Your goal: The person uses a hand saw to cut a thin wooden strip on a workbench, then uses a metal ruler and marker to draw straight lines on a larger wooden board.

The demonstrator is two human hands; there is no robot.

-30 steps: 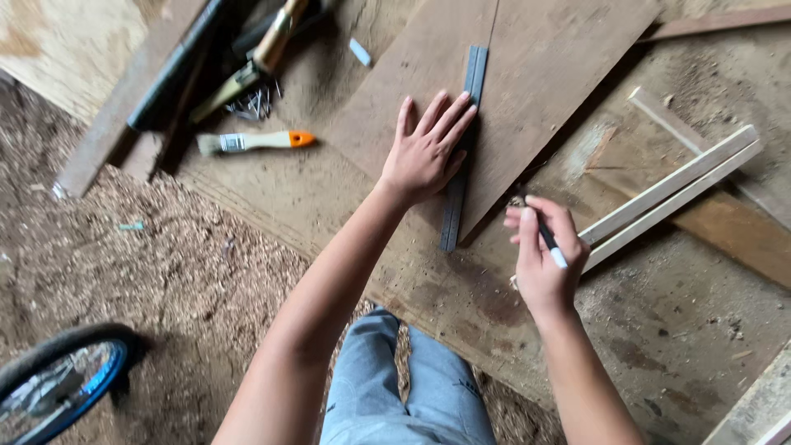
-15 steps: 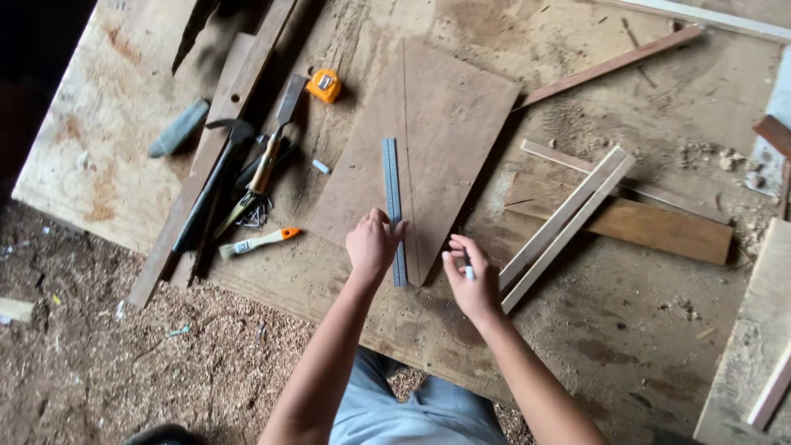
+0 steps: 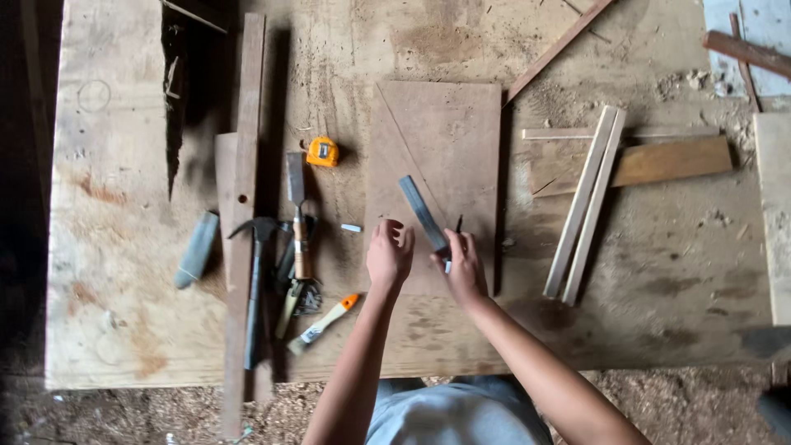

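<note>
A brown rectangular board point(image 3: 445, 132) lies flat on the plywood bench point(image 3: 115, 247), with a thin diagonal line drawn on it. A grey metal ruler point(image 3: 420, 210) rests slanted across the board's lower half. My right hand point(image 3: 465, 270) is closed around a pen, whose dark tip points up past the fingers. The ruler's near end sits against its thumb. My left hand point(image 3: 389, 252) hovers at the board's lower left edge, fingers loosely apart, holding nothing and just left of the ruler.
Left of the board lie an orange tape measure point(image 3: 322, 152), a chisel point(image 3: 296, 206), a hammer point(image 3: 254, 284), a small paintbrush point(image 3: 324, 323), a grey sharpening stone point(image 3: 196, 249) and a long batten point(image 3: 244, 189). On the right are two pale slats point(image 3: 585, 202) over a brown plank point(image 3: 659, 161). Sawdust covers the floor.
My left hand has come off the ruler. The ruler has swung from straight along the board to a slant. The view has pulled back and shows more of the bench.
</note>
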